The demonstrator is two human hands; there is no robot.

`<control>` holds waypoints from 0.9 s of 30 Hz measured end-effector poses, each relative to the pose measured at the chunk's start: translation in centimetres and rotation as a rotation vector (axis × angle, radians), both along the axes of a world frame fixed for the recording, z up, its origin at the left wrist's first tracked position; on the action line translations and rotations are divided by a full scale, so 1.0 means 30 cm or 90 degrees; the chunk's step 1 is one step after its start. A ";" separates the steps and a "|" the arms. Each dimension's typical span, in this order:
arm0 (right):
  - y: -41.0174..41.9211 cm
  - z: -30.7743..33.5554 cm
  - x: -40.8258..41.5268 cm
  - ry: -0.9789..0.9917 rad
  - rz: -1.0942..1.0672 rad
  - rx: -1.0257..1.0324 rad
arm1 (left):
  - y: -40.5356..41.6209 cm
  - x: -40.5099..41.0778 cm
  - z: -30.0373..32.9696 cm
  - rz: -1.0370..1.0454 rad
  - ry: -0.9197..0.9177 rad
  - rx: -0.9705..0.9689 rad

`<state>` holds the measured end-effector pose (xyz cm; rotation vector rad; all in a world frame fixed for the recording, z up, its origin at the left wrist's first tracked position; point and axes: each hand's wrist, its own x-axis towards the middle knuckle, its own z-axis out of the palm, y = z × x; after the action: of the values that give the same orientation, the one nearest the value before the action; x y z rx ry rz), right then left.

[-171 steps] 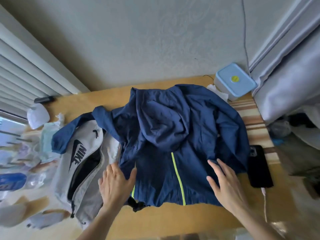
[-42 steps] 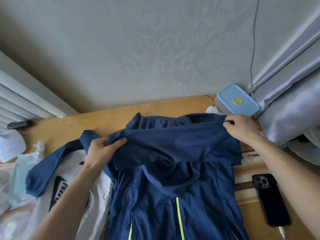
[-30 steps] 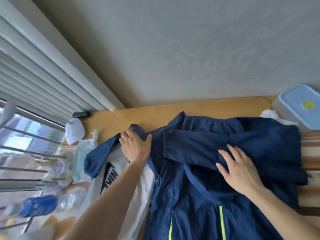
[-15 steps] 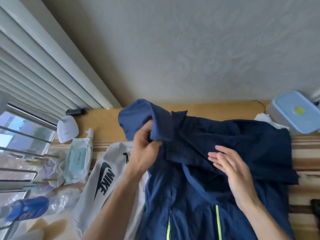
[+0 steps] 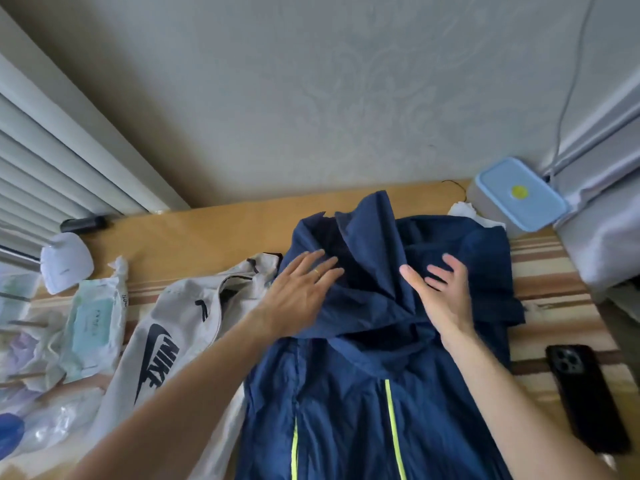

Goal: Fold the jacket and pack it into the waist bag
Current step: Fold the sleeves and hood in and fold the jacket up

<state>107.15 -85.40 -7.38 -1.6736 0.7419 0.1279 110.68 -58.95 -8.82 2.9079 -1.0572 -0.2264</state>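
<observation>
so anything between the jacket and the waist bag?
Nothing visible. The jacket lies right beside the waist bag, its edge overlapping it. Left hand and right hand rest flat on the jacket.

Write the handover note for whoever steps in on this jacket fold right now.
Left hand: open, flat on the folded-in left sleeve area of the jacket.
Right hand: open, fingers spread, pressing the bunched fabric near the hood.
Jacket lies on the table; waist bag sits beside it on the left, partly under its edge.
Done: both sleeves brought across the chest.
Left: flatten, fold smaller, pack into the bag.
</observation>
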 end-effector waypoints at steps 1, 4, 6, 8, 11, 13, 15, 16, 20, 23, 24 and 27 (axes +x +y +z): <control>0.017 -0.013 0.050 -0.006 0.043 -0.038 | -0.006 0.045 -0.003 -0.024 -0.021 0.004; 0.043 -0.027 0.153 -0.051 0.252 -0.249 | -0.011 0.146 0.022 -0.073 -0.025 -0.002; 0.007 0.005 0.170 -0.083 0.402 -0.433 | 0.020 0.183 0.070 -0.036 0.027 -0.035; -0.076 0.052 0.153 -0.090 0.493 -0.559 | 0.069 0.190 0.141 0.031 0.088 -0.079; -0.232 0.134 0.091 -0.094 0.595 -0.608 | 0.159 0.195 0.196 0.079 0.079 -0.067; -0.323 0.191 0.056 -0.090 0.684 -0.651 | 0.198 0.196 0.212 0.100 0.095 -0.031; -0.389 0.225 0.048 -0.097 0.767 -0.739 | 0.215 0.198 0.220 0.125 0.101 -0.030; -0.416 0.241 0.058 -0.111 0.778 -0.743 | 0.216 0.202 0.226 0.133 0.093 -0.032; -0.477 0.355 0.137 0.005 0.693 -0.386 | 0.220 0.232 0.221 0.179 0.109 -0.007; -0.535 0.338 0.185 0.135 0.610 -0.060 | 0.215 0.262 0.192 0.206 0.118 0.032; -0.550 0.316 0.192 0.156 0.583 -0.002 | 0.214 0.269 0.179 0.212 0.110 0.057; -0.576 0.217 0.193 0.245 0.526 0.008 | 0.215 0.283 0.132 0.270 0.080 0.111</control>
<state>112.95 -102.67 -0.86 -1.8751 0.2751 1.0508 119.16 -52.50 -4.86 3.1279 -0.4054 -0.4937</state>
